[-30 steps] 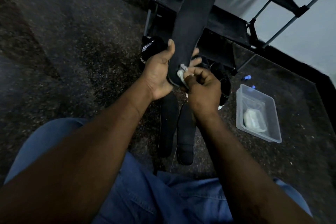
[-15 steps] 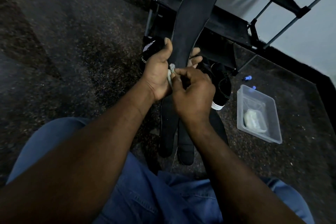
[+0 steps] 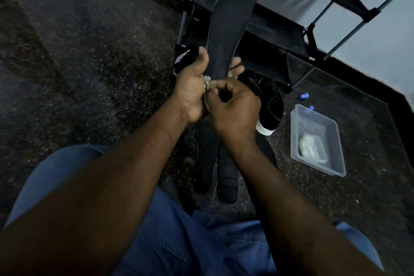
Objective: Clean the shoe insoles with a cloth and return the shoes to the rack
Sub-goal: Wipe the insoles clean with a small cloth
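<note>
Dim room, dark speckled floor (image 3: 94, 56), w/ a black metal shoe rack (image 3: 298, 36) standing against the pale wall at the back, its visible lower shelf bare. On the floor in front of the rack: two more insoles (image 3: 215, 163) lying side by side under the arms, a black shoe w/ white sole (image 3: 270, 107) just right of the hands, another black shoe w/ white stripes (image 3: 183, 60) partly hidden behind the left hand, and a clear plastic tub (image 3: 318, 141) well off to the right w/ something pale in it. The held insole (image 3: 233, 20) stands upright, toe up near the rack frame; left hand (image 3: 192, 94) is wrapped round its heel end, thumb on the front face. Right hand (image 3: 235, 114) is pinched narrow on a small pale cloth (image 3: 207, 82). Vs a sec ago the cloth has slid from the right edge of the heel across to the left edge, now pressed between thumb base and insole, and the insole is raised a bit higher. Prob means wiping is at the heel only; the long upper face looks not yet covered, and nothing's back on the rack, so task is early-to-mid.
</note>
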`<state>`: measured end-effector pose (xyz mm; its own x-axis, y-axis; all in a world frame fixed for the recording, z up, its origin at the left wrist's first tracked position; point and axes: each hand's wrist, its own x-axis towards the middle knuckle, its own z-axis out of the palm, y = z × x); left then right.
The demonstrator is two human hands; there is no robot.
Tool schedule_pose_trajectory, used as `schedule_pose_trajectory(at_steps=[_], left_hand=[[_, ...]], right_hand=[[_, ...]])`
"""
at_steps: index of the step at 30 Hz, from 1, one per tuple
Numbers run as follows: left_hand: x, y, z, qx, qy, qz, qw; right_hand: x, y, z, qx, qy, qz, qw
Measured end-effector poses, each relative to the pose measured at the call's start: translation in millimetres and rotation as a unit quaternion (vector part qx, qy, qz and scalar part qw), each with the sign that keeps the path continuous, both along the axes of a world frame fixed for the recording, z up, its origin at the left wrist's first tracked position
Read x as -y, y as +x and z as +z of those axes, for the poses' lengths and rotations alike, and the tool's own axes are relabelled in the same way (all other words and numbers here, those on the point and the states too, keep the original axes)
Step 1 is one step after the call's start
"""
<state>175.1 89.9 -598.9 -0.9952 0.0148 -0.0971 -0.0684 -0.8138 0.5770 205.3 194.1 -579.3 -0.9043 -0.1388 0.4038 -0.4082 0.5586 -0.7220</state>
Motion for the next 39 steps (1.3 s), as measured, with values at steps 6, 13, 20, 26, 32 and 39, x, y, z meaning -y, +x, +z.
schedule_pose_trajectory(at_steps=[6,13,20,26,32,39], left_hand=[[-5,-1,1,0.018,0.022,-0.018,0.999],[-6,-1,-3,0.046,0.001,-0.012,0.999],[-1,1,1,0.059,0.036,-0.007,0.998],[-7,-2,1,0.066,0.026,0.013,0.997],[-3,-3,-7,0.070,-0.019,0.026,0.997],[0,-11,-10,0.104,-0.066,0.077,0.989]], right_hand=[[-17,-30,5,-0.129,0.247,-0.092,0.956],[3,-48,11,-0.095,0.128,-0.065,0.985],[-9,-24,-11,-0.112,0.178,0.020,0.977],[-21,-50,5,-0.130,0.232,-0.078,0.961],[-14,-17,-20,-0.021,0.089,0.027,0.995],[-38,-10,-19,0.226,-0.164,0.078,0.957]])
